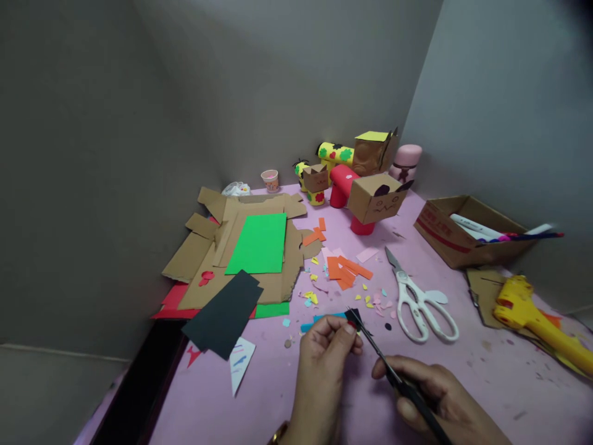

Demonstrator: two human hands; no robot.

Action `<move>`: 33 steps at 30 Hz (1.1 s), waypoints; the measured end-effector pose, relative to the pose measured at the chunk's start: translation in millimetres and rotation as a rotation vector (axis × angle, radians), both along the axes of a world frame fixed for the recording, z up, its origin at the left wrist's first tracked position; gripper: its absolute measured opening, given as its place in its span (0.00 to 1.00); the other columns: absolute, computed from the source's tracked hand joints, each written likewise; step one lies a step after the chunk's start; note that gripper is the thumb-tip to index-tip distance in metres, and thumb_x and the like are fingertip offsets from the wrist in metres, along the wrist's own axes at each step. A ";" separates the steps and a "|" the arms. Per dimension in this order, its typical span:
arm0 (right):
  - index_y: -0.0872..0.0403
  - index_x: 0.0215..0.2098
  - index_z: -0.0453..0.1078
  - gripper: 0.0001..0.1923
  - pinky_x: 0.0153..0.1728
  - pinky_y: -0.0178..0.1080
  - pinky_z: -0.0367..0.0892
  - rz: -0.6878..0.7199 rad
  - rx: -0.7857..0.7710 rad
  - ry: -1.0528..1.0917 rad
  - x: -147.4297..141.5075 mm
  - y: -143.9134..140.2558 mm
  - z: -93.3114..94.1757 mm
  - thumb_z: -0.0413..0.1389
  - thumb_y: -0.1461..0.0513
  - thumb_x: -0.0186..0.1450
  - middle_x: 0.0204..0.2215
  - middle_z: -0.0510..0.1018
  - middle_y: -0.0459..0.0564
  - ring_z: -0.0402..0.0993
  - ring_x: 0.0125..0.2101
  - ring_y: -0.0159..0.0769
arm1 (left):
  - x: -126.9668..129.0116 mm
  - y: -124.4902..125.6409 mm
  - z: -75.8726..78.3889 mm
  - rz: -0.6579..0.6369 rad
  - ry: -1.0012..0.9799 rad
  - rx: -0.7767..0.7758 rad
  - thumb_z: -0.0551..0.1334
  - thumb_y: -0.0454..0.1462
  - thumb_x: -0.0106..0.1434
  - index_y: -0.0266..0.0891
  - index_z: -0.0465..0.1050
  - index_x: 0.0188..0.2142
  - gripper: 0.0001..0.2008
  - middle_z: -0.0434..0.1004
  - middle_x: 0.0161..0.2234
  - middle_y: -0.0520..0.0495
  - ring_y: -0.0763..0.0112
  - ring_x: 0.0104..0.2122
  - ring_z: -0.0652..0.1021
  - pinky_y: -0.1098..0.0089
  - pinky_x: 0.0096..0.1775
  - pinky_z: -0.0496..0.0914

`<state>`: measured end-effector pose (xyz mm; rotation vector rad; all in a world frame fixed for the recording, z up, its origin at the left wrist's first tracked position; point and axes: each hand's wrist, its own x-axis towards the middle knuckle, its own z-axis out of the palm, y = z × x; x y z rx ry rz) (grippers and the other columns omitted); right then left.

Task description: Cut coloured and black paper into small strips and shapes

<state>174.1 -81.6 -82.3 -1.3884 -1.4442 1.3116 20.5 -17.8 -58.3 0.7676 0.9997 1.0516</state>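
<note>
Table (pixel 463 383): pink top, set into a grey wall corner, surface scuffed and spotted. Left side: stack of flat brown cardboard pieces (pixel 217 247) with a green sheet (pixel 258 244) on top; red paper (pixel 173 303) and more green showing under the stack's near edge; a black sheet (pixel 225 315) overlapping that edge. A white triangular offcut (pixel 241 364) lies just in front. Centre: orange strips (pixel 345 272) amid small coloured scraps (pixel 370 300). White-handled scissors (pixel 419 296) lie right of the scraps, blades pointing away. Back: cardboard and tube figures (pixel 365 185), a small paper cup (pixel 270 180), a pink container (pixel 405 162). Right: open cardboard box (pixel 445 238) holding markers; yellow glue gun (pixel 532 315) on a cardboard piece.
</note>
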 end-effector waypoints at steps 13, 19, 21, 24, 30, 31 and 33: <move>0.48 0.45 0.74 0.18 0.21 0.32 0.65 0.024 -0.044 0.009 1.1 0.1 -7.1 0.57 0.52 0.58 0.24 0.72 0.46 0.67 0.23 0.35 | -2.2 -0.5 10.4 -0.098 0.158 0.120 0.61 0.38 0.57 0.38 0.68 0.22 0.09 0.68 0.19 0.54 0.74 0.23 0.68 0.73 0.29 0.61; 0.47 0.43 0.76 0.17 0.18 0.32 0.65 -0.005 -0.018 -0.002 2.8 -0.7 -2.5 0.58 0.52 0.58 0.22 0.73 0.46 0.68 0.21 0.35 | -4.7 0.7 10.7 -0.138 0.192 0.123 0.59 0.38 0.58 0.38 0.67 0.23 0.09 0.68 0.21 0.53 0.72 0.24 0.68 0.71 0.30 0.60; 0.47 0.43 0.77 0.17 0.18 0.32 0.66 -0.019 0.006 -0.008 3.0 -0.1 -1.4 0.59 0.52 0.57 0.20 0.73 0.46 0.68 0.20 0.35 | -4.6 0.9 10.1 -0.143 0.193 0.130 0.59 0.38 0.58 0.38 0.67 0.23 0.09 0.68 0.21 0.53 0.72 0.24 0.68 0.71 0.30 0.60; 0.47 0.43 0.77 0.18 0.18 0.32 0.66 -0.025 0.007 -0.022 2.8 0.8 -0.1 0.58 0.51 0.57 0.20 0.74 0.47 0.69 0.20 0.36 | -4.0 0.8 8.8 -0.144 0.187 0.134 0.58 0.38 0.59 0.38 0.66 0.24 0.09 0.68 0.22 0.52 0.72 0.25 0.68 0.71 0.31 0.61; 0.47 0.46 0.75 0.19 0.19 0.32 0.65 0.003 -0.050 -0.038 3.4 -0.4 -0.1 0.57 0.51 0.59 0.21 0.74 0.46 0.68 0.19 0.35 | -4.3 0.6 6.8 -0.142 0.156 0.139 0.58 0.39 0.59 0.39 0.65 0.25 0.09 0.67 0.23 0.53 0.72 0.26 0.68 0.72 0.32 0.61; 0.48 0.45 0.75 0.19 0.18 0.32 0.65 0.003 -0.051 -0.035 3.4 -0.3 -0.9 0.57 0.51 0.59 0.21 0.74 0.46 0.68 0.19 0.35 | -4.2 0.5 6.7 -0.140 0.147 0.139 0.58 0.39 0.59 0.39 0.66 0.25 0.09 0.67 0.23 0.53 0.71 0.26 0.68 0.71 0.32 0.61; 0.48 0.44 0.76 0.18 0.18 0.31 0.65 -0.007 -0.032 -0.032 2.9 0.3 -2.5 0.58 0.52 0.58 0.22 0.74 0.47 0.69 0.21 0.36 | -3.4 0.1 6.2 -0.135 0.126 0.133 0.59 0.40 0.58 0.38 0.67 0.26 0.08 0.69 0.23 0.52 0.71 0.27 0.69 0.71 0.32 0.61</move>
